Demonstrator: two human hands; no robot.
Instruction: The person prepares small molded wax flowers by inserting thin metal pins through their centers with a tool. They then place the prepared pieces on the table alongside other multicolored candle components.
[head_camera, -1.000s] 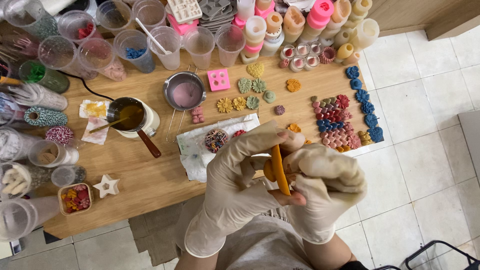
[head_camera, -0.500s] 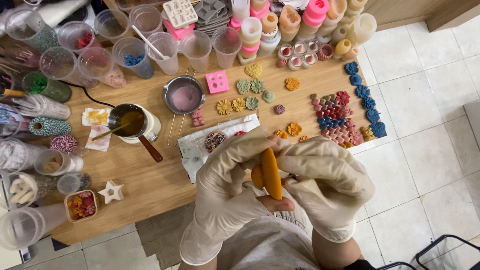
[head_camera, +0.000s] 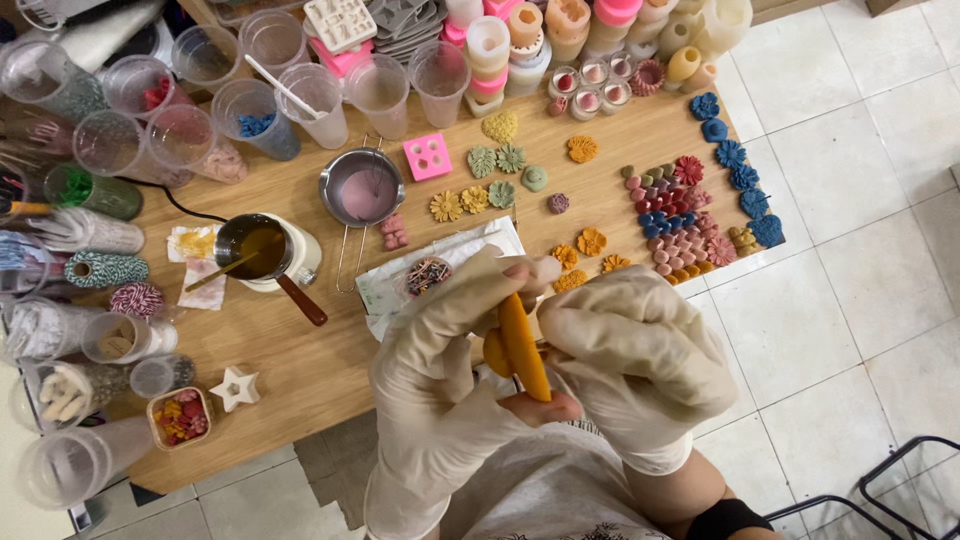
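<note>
— Starting at the left edge of the frame, what sits there?

— Clear plastic cups (head_camera: 110, 145), some with coloured bits inside, crowd the upper left of the wooden table (head_camera: 290, 350). Below them lie spools of striped twine (head_camera: 105, 268), a small white star shape (head_camera: 237, 388) and a little tub of mixed pieces (head_camera: 180, 415).

— And toward the middle?

— A dark pot with a wooden handle (head_camera: 262, 250) holds amber liquid; beside it a small metal pan (head_camera: 362, 187) holds something pale pink. A pink square mould (head_camera: 428, 157) lies just right of the pan.

— The hands?

— Both wear thin, creased, cream-coloured gloves. The left hand (head_camera: 440, 370) and right hand (head_camera: 630, 365) meet at lower centre, fingers curled narrowly and pinching an orange silicone mould (head_camera: 520, 348), smooth and flexible-looking, held edge-on above the table's near edge.

— Further right?

— Small matte flower and leaf casts (head_camera: 690, 215) in red, pink, blue and orange lie in tight rows up to the table's right edge. Beyond it is pale tiled floor (head_camera: 850, 250), with a dark metal frame (head_camera: 900, 490) at lower right.
</note>
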